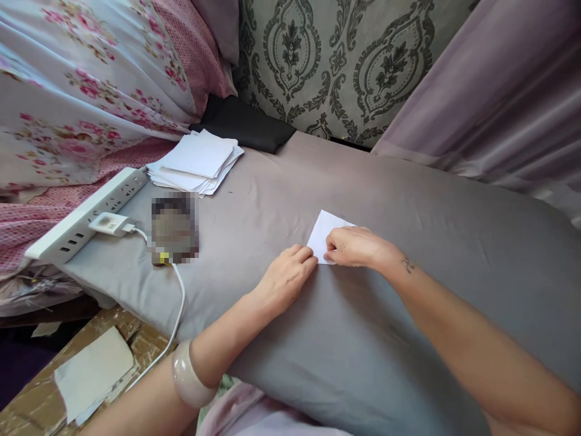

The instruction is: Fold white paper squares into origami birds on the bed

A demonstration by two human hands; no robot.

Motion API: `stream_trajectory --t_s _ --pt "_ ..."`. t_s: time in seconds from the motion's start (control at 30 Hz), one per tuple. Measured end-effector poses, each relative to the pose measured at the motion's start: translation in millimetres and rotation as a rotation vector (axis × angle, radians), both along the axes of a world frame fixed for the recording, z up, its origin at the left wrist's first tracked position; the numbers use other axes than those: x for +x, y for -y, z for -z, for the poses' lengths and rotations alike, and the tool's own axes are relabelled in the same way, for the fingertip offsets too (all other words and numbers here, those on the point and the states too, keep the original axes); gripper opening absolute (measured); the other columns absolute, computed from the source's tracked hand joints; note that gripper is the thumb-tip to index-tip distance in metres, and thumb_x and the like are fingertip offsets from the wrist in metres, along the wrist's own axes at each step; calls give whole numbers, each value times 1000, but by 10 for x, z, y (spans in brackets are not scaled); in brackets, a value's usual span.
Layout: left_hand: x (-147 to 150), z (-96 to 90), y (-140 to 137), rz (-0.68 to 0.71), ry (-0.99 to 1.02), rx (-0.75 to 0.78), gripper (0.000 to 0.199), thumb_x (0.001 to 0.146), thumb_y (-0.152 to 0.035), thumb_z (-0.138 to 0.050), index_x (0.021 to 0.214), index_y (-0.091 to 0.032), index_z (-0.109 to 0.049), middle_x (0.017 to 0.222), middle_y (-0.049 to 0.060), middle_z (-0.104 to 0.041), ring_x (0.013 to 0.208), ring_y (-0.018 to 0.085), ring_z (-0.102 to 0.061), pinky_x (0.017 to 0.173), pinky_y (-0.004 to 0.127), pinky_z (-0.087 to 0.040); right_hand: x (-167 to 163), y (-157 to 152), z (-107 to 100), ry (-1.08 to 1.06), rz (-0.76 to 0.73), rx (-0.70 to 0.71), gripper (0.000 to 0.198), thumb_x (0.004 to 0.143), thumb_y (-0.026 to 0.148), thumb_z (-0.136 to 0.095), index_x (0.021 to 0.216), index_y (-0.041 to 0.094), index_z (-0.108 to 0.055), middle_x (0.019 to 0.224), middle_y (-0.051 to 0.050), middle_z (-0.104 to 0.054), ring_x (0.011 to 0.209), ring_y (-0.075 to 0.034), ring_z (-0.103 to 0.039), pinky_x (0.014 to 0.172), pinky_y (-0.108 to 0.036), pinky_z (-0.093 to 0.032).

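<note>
A small white sheet of paper lies on the grey cloth surface, its front edge lined up with my hands. My left hand is closed, fingertips together on the paper's near left corner. Curled in on itself, my right hand presses on the right part of the paper and covers much of it. The fingertips of both hands are partly hidden, and whether the paper is folded there I cannot make out.
A stack of white paper lies at the back left beside a black folded item. A power strip with a white charger and cable is at left, near a blurred-out object. More sheets rest on a cardboard box.
</note>
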State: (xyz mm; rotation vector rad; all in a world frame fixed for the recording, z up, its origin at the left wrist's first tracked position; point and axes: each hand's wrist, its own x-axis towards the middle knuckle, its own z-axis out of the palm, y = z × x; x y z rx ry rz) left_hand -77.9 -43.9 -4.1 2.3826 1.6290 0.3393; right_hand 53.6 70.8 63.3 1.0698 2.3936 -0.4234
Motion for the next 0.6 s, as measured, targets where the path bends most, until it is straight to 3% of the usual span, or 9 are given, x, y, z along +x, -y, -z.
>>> stream_trajectory --t_s 0.1,0.2,0.23,0.33,0.4,0.47,0.53,0.6 --pt "45 -89 -40 130 -176 -46 25 85 -3 -41 96 -14 -61 95 10 -59 90 24 -51 79 35 -45 90 -38 -41 -82 2 -43 21 82 33 -58 70 20 -69 68 -3 -68 68 -17 -62 63 -27 -39" --pt "108 -147 -20 141 -226 -38 19 87 -9 -45 91 -12 -63 90 11 -58 90 26 -52 77 36 -45 301 -14 -63 -513 102 -112 27 86 43 -52 91 23 -70 90 -1 -72 82 -16 -64 73 -25 -44" --pt "132 -156 -1 121 -208 -30 20 90 -15 -43 91 -12 -63 90 12 -58 90 26 -52 77 36 -45 392 20 -48 -691 191 -66 28 87 42 -51 94 22 -69 94 -2 -72 85 -16 -64 75 -25 -45" --pt "198 -152 57 43 -133 1 39 99 -34 -32 96 -10 -63 94 13 -57 89 26 -52 79 38 -46 676 191 95 -997 530 300 21 86 36 -53 90 19 -64 88 -5 -70 81 -17 -63 77 -29 -47" --pt "228 -123 74 13 -112 20 44 99 -41 -30 106 -10 -60 98 13 -56 90 26 -52 79 38 -46 831 319 259 -1017 697 378 16 84 32 -52 89 19 -61 83 -5 -68 74 -17 -63 73 -30 -48" --pt "239 -81 69 6 -111 43 45 99 -42 -30 117 -10 -56 101 14 -56 93 26 -52 81 38 -45 925 417 440 -933 793 322 15 80 29 -53 88 19 -61 81 -6 -68 71 -18 -63 70 -32 -49" --pt "236 -37 51 0 -109 65 46 99 -42 -30 125 -11 -51 105 14 -56 95 26 -51 82 39 -45 945 471 594 -866 800 235 21 78 26 -52 94 17 -63 88 -8 -70 76 -19 -65 74 -33 -50" --pt "228 -5 35 -4 -109 76 47 99 -42 -30 129 -12 -48 107 14 -55 96 26 -50 83 39 -44 903 486 691 -855 696 223 28 79 23 -49 102 17 -63 100 -9 -69 81 -18 -65 78 -34 -50"
